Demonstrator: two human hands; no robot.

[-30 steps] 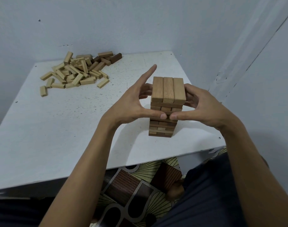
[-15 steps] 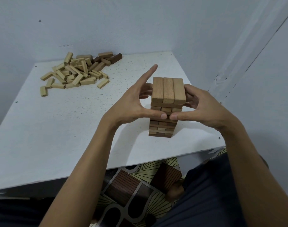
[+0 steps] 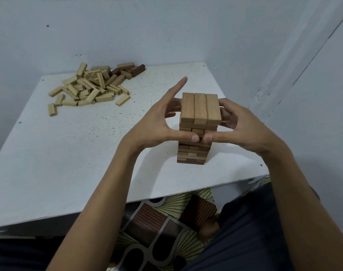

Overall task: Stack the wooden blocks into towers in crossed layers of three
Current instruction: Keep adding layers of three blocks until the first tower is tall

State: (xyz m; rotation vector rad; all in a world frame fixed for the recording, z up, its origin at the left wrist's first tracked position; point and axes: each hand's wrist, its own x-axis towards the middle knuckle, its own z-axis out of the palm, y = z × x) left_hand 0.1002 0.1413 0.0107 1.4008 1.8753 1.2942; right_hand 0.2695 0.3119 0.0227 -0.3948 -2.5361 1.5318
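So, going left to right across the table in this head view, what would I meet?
Lone block → pile of loose blocks → left hand → tower → right hand.

Almost nothing moves across this second. The left hand (image 3: 157, 126) and right hand (image 3: 243, 128) clasp the tower (image 3: 198, 153) just as before, and no block is added, lifted or shifted. The only differences are slight. The left index finger (image 3: 178, 87), raised straight past the tower's top, leans a trace further right than a second ago. Both thumb tips, meeting on the tower's near face, sit a hair higher than they did. These shifts are so small that they may come from the head camera moving rather than from the hands.
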